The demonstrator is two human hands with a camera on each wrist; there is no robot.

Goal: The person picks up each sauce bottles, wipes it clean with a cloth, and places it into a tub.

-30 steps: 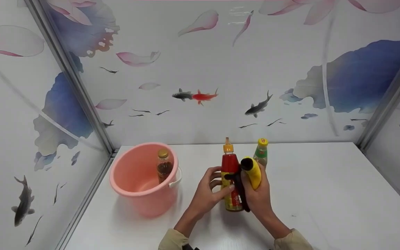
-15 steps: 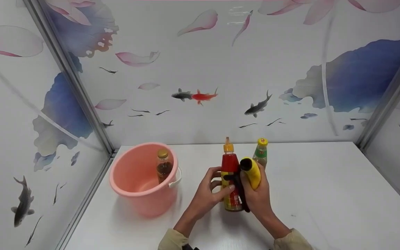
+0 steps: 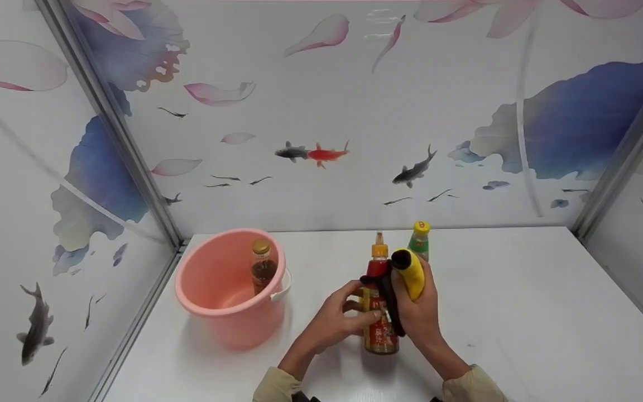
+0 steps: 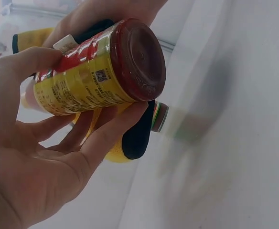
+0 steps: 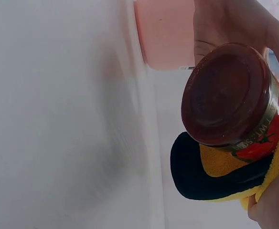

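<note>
My left hand [image 3: 330, 318] grips a red sauce bottle [image 3: 380, 335] with a yellow nozzle cap, fingers and thumb around its label. The bottle is lifted off the table, and its dark red base [image 5: 225, 95] faces the right wrist view. In the left wrist view the yellow side of the label [image 4: 77, 86] shows. My right hand [image 3: 422, 312] holds a bunched yellow cloth with black edging [image 3: 414, 282] against the bottle's right side. One black edge [image 5: 211, 183] hangs below the bottle in the right wrist view.
A pink bucket [image 3: 232, 329] with a white handle stands on the left of the white table [image 3: 522, 312]. Inside it is a bottle of dark contents [image 3: 264, 271] with a gold cap. Behind my right hand stands a yellow-capped bottle with a green neck label [image 3: 419, 243].
The sauce bottle has moved nearer to me and slightly right. My left hand has shifted a little with it, and the cloth now lies higher along the bottle.
</note>
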